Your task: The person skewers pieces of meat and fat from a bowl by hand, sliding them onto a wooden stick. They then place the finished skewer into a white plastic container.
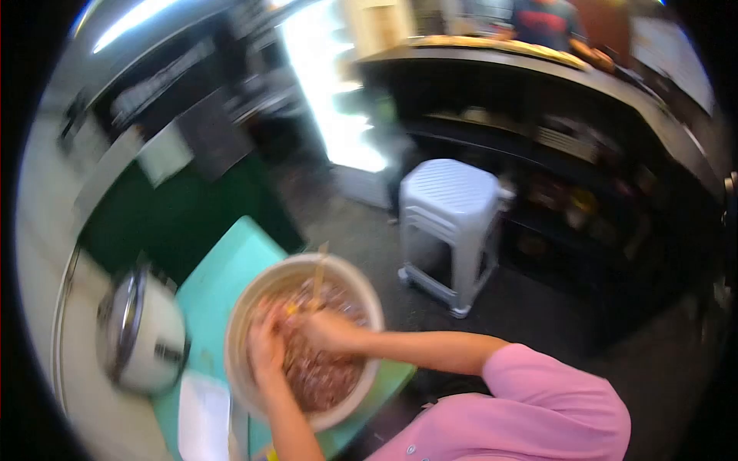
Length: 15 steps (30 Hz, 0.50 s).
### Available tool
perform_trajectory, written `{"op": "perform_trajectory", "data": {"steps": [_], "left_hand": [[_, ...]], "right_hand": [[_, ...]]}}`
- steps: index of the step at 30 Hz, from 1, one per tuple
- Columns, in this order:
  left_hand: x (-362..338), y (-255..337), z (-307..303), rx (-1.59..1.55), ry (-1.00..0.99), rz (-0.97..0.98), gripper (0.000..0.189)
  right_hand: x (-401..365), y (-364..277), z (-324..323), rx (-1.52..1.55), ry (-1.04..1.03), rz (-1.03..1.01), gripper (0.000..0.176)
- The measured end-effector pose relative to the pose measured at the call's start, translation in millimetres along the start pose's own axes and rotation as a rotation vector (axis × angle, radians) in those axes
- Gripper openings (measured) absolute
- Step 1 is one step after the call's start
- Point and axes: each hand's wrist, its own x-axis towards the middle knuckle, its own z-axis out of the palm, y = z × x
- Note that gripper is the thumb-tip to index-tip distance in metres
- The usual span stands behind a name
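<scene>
Both hands are down in a large, pale round basin [372,305] holding reddish-brown, wet pieces that look like raw meat [323,383]. My left hand [266,338] reaches in at the basin's left side, its fingers among the pieces and smeared by motion. Beside it my right hand [332,332] is closed, its fingertips hidden in the pieces; I cannot tell what it holds. A thin wooden stick [320,269] rises from the meat just behind my right hand and leans over the far rim. A small yellow bit [291,309] shows between the hands.
The basin stands on a turquoise table [240,257]. A rice cooker [146,330] and a white rectangular tray [204,419] are to its left. Ahead are a plastic stool [450,188], a lit display fridge [327,84] and a counter [492,55], with a person [546,23] behind it.
</scene>
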Motion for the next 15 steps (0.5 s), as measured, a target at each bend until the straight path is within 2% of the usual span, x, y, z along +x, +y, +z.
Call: {"op": "perform_trajectory", "data": {"steps": [3, 6, 7, 9, 15], "left_hand": [[-2, -4, -6, 0.0, 0.015, -0.016, 0.051], [2, -7, -19, -0.006, 0.05, -0.01, 0.045], [0, -9, -20, -0.027, 0.091, -0.022, 0.041], [13, -18, -55, -0.005, 0.037, -0.04, 0.042], [13, -15, -43, -0.031, 0.017, -0.098, 0.044]], "right_hand": [[-2, -6, 0, -0.031, 0.032, 0.075, 0.022], [3, -4, 8, -0.028, 0.149, 0.085, 0.024], [4, -1, 12, -0.045, 0.137, 0.096, 0.024], [5, 3, 18, -0.068, 0.121, 0.113, 0.025], [1, 0, 15, -0.107, 0.068, 0.042, 0.019]]}}
